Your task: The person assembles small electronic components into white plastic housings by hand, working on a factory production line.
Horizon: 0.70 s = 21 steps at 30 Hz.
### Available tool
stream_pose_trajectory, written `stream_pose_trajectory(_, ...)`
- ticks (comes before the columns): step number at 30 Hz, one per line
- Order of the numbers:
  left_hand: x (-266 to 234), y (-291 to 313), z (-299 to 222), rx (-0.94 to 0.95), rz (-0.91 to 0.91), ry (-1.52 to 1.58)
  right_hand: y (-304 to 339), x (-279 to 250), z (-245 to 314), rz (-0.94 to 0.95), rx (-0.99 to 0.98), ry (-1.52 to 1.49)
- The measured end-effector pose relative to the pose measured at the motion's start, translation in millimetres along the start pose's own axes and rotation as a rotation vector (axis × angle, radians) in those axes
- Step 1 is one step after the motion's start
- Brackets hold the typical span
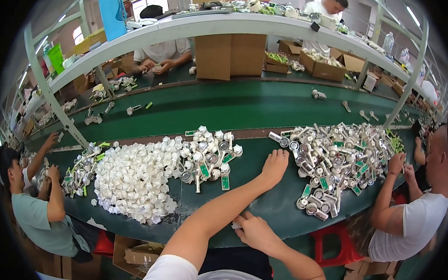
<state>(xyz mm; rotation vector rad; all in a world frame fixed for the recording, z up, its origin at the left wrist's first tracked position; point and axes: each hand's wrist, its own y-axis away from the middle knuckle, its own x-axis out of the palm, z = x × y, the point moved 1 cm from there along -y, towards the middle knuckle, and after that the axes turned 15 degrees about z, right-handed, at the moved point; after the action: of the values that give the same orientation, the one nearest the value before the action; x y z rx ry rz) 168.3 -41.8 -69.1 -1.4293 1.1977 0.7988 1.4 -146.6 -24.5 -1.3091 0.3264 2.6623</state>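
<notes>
Bench (281, 212) spreads beneath both hands; metal units (333, 161) are heaped just right of the left fingers; white caps (136, 177) lie well left of them, a mixed cluster (210, 160) nearer on that side; the left hand (276, 168) is by the units, fingers close together, whether gripping anything I cannot tell; the right hand (257, 232) has thumb and fingers narrow on a white piece (236, 225); the step looks like fetching a unit; next seems to call for a fingertip pinch on just one.
</notes>
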Motion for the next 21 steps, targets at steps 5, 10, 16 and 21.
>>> stream_pose_trajectory(5,-13,12,17,-0.235,-0.119,0.887,32,-44,-27,-0.353,0.073,-0.378)
stream_pose_trajectory(10,-93,72,3,-0.017,0.181,1.879,26,-79,-61,-0.827,-0.073,-0.805)
stream_pose_trajectory(16,-119,120,-12,-0.183,-0.009,1.740,-1,-88,-40,-0.749,-0.243,-0.707)
stream_pose_trajectory(21,-126,141,-3,-0.160,-0.057,1.494,-6,-81,-28,-0.754,-0.267,-0.430)
